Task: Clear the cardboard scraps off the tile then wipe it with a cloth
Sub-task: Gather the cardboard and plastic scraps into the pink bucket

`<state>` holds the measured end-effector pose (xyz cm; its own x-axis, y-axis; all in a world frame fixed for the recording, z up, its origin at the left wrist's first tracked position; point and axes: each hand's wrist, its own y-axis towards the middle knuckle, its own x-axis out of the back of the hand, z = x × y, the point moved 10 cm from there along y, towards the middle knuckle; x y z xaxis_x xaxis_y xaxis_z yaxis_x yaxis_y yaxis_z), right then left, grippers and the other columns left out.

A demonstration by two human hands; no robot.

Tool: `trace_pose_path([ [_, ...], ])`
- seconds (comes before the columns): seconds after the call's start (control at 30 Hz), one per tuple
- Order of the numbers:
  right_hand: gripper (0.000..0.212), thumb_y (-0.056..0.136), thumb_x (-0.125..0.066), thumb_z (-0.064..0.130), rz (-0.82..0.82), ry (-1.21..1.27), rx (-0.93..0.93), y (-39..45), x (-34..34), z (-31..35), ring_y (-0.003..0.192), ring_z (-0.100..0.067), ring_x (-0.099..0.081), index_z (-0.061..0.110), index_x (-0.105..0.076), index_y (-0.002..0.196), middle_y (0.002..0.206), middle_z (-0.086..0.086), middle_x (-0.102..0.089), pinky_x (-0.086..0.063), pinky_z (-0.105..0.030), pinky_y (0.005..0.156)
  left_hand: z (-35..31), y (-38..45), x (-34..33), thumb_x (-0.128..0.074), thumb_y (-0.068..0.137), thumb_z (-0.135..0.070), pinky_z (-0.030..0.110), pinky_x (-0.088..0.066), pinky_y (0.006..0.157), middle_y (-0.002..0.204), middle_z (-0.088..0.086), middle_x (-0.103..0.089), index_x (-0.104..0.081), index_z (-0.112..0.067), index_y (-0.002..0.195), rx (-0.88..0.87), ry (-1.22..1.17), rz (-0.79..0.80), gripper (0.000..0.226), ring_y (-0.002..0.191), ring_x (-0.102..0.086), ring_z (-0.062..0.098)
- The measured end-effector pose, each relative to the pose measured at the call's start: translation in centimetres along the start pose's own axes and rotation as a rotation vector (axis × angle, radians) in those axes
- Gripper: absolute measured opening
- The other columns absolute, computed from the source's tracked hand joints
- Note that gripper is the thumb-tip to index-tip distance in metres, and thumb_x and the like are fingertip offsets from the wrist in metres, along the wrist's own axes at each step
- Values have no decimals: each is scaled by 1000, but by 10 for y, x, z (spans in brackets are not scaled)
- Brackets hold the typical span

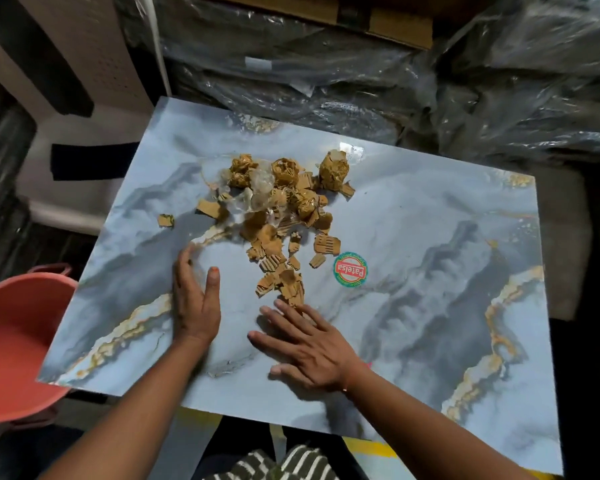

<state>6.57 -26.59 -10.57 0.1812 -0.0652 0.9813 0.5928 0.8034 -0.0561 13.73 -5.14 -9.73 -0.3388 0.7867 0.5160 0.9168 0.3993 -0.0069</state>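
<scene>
From my feed the light falls from overhead, bright on the marble-pattern tile (413, 220) and dim all round it. I see a small white glare patch on the tile's far side beside the cardboard scraps (284, 216), and scattered highlights on the plastic wrapping (430, 81) behind. Soft short shadows sit under the left hand (196, 306) and right hand (312, 344). The left hand's fingers (187, 265) are smeared with motion blur. The wide lens bends the tile's edges, and the corners look soft.
</scene>
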Motion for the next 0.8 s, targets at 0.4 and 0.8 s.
trace_pose_path([
  [0.4, 68, 107, -28, 64, -5, -102, -205, 96, 30, -92, 163, -23, 8, 37, -13, 168, 177, -2, 4, -9, -59, 128, 13, 130, 11, -50, 102, -43, 52, -13, 127, 168, 15, -14, -15, -16, 162, 85, 328, -1, 75, 155, -15, 34],
  [0.8, 75, 91, -63, 69, -713, 880, -1087, 68, 90, -297, 145, -26, -38, 40, -39, 156, 155, -9, -33, -37, -55, 122, -27, 179, -46, -48, 86, -80, 52, -20, 126, 167, 5, -25, -17, -25, 162, -86, -31, 238, 99, 155, -23, 25],
])
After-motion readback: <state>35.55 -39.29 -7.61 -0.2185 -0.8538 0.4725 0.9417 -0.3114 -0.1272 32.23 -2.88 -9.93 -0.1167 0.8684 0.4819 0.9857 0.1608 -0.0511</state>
